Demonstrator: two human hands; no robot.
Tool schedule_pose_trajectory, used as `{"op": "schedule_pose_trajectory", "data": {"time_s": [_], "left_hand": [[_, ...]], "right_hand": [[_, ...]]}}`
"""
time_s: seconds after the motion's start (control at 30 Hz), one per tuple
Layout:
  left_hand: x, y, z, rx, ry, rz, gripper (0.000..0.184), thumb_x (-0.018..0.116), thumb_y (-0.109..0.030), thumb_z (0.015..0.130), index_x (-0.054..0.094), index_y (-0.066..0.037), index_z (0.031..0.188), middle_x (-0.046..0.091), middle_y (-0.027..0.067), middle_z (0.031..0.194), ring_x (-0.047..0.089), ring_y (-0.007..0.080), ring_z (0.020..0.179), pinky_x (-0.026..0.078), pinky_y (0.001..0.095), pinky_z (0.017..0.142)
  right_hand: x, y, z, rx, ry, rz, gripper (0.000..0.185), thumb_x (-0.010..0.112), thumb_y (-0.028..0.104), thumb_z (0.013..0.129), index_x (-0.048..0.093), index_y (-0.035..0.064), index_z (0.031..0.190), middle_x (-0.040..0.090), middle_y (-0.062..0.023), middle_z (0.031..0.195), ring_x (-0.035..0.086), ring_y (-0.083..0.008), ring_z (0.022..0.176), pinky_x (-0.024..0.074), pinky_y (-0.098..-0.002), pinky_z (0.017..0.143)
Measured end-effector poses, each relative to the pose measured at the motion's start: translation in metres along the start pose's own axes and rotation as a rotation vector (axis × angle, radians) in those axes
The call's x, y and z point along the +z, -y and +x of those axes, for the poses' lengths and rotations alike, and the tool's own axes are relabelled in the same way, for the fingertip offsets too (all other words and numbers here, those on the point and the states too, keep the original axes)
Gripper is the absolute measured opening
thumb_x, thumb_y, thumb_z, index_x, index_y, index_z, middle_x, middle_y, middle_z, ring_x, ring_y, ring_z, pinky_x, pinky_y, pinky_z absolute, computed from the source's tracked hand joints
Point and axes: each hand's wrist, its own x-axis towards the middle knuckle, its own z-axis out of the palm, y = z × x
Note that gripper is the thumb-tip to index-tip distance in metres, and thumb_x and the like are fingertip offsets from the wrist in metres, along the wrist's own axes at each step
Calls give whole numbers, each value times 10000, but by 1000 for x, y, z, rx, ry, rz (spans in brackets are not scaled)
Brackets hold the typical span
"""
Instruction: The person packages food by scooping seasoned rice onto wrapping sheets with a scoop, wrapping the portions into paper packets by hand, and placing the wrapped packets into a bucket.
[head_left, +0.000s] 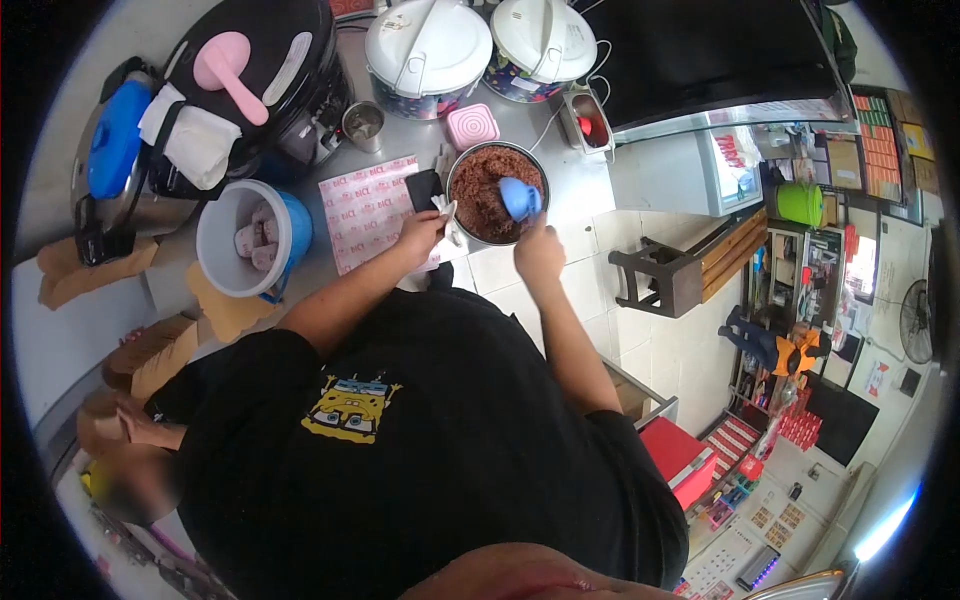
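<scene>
A blue plastic scoop (519, 199) is gripped by the right hand (540, 252) and held in the reddish-brown crumbly food (488, 163) inside a round metal bowl (494, 143) on the grey tabletop (582, 187). A crumpled white cloth or paper (454, 232) is pinched by the left hand (424, 236) at the bowl's left edge; the hands are kept apart. A red-printed white sheet (352, 213) is laid left of the bowl, and a square pink container (473, 127) is set just beyond it.

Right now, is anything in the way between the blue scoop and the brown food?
Nothing visible is. The blue scoop, in the right hand, is at the brown food inside the bowl. The left hand and its crumpled white thing are beside the bowl, not between.
</scene>
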Motion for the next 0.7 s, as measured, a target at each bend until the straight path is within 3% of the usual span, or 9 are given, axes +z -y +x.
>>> {"op": "schedule_pose_trajectory", "data": {"time_s": [0.13, 0.27, 0.33, 0.43, 0.5, 0.7], "left_hand": [[9, -2, -4, 72, -11, 165, 195, 673, -22, 954, 672, 90, 1113, 701, 139, 1019, 697, 219, 912, 588, 319, 800], [5, 4, 3, 59, 10, 107, 191, 668, -11, 955, 667, 98, 1111, 697, 144, 1026, 697, 225, 915, 593, 319, 818], [2, 3, 1, 23, 16, 68, 260, 664, -5, 954, 624, 96, 1191, 678, 162, 1150, 682, 234, 1032, 580, 315, 913], [1, 0, -5, 6, 16, 32, 266, 664, 4, 952, 613, 110, 1190, 674, 176, 1158, 681, 243, 1045, 581, 322, 930], [2, 2, -4, 17, 7, 17, 231, 667, 1, 953, 634, 109, 1154, 682, 166, 1111, 684, 237, 1005, 588, 319, 903], [7, 12, 6, 38, -14, 2, 183, 681, -2, 946, 665, 98, 1099, 697, 154, 1043, 695, 232, 925, 596, 312, 840]], "right_hand": [[-21, -23, 25, -20, 139, -119, 340, 539, 251, 944, 599, 38, 1202, 686, -242, 1096, 686, -439, 1028, 549, -534, 893], [-26, -7, 23, -117, 167, -160, 343, 536, 247, 940, 595, 37, 1205, 683, -252, 1136, 693, -423, 1032, 554, -527, 897], [-19, 9, 18, -152, 264, -198, 332, 527, 241, 941, 599, 44, 1199, 691, -251, 1123, 698, -421, 1023, 556, -530, 894], [2, 15, 17, -231, 189, -194, 326, 512, 230, 949, 597, 18, 1181, 707, -241, 1098, 712, -423, 992, 575, -521, 860], [6, 17, 21, -312, 211, -202, 322, 504, 219, 955, 619, -24, 1132, 720, -253, 1059, 726, -407, 974, 589, -507, 840], [25, 12, 43, -440, 295, -267, 313, 517, 230, 956, 670, -17, 1073, 728, -249, 1012, 722, -418, 958, 586, -512, 851]]}}
